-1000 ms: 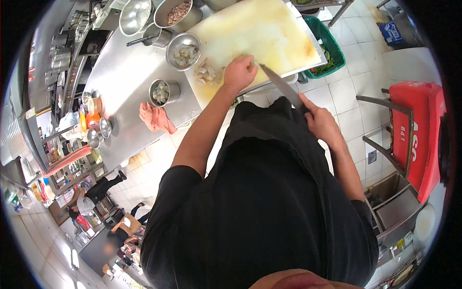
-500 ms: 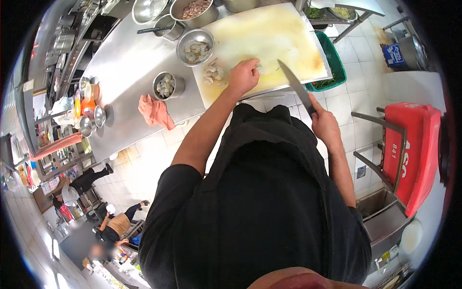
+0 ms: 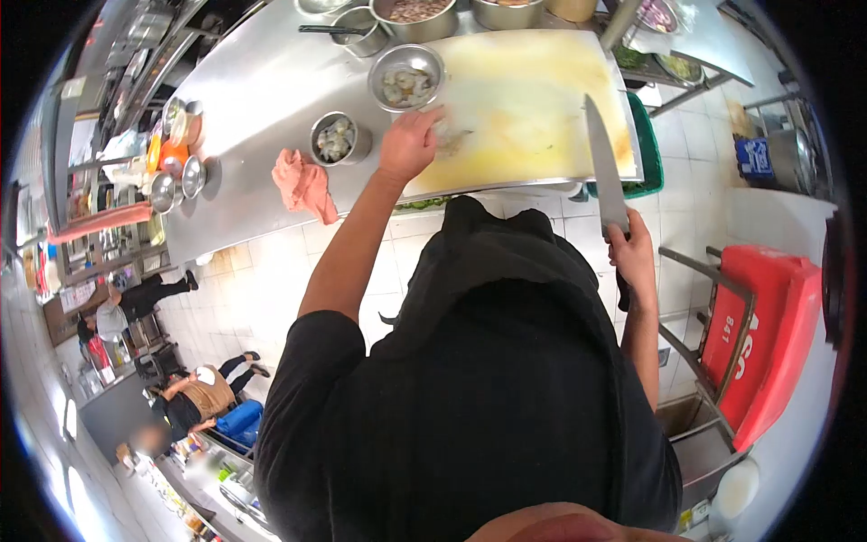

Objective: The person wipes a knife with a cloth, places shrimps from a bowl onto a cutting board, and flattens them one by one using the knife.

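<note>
My right hand grips the handle of a large knife, its blade pointing away from me over the right end of the yellowed cutting board. At the board's left end is my left hand, fingers bent together over pale shrimp pieces; what it holds, if anything, is hidden. Just beyond that hand stands a steel bowl with shrimp inside. To its left, a steel pot holds more grey shrimp. A pink cloth lies crumpled on the steel table.
Several pots line the far edge, one with chopped meat. A green basket sits beyond the board's right side. A red plastic container rests on a metal frame at the right. Two people are at the lower left.
My left hand has moved left along the board, towards the shrimp by the bowl. The knife has moved right with my right hand. The camera view has shifted.
</note>
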`<action>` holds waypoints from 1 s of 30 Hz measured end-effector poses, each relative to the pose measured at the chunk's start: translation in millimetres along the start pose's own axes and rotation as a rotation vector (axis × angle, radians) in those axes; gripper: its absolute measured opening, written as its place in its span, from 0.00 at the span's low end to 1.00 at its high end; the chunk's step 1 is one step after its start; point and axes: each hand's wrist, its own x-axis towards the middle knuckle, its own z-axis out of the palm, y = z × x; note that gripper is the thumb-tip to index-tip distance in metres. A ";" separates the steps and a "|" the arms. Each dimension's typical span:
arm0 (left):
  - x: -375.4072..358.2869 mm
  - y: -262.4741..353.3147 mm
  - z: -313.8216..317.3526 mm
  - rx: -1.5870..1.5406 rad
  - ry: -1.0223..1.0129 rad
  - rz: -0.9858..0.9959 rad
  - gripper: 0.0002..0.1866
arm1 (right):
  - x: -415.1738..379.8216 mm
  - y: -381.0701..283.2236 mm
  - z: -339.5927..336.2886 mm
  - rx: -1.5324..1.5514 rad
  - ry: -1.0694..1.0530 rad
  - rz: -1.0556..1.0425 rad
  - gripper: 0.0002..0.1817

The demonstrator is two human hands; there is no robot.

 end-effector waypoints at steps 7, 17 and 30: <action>-24.6 -14.0 -3.4 -0.050 -0.006 0.054 0.15 | 8.2 -13.5 -13.7 0.478 -0.148 -0.064 0.13; 44.0 -71.3 -11.4 -0.012 0.014 -0.078 0.15 | 66.8 5.6 -49.1 0.930 0.044 -0.066 0.11; 53.4 -94.6 8.6 -0.285 -0.402 -0.185 0.22 | 45.3 47.9 -53.5 0.649 0.303 0.023 0.24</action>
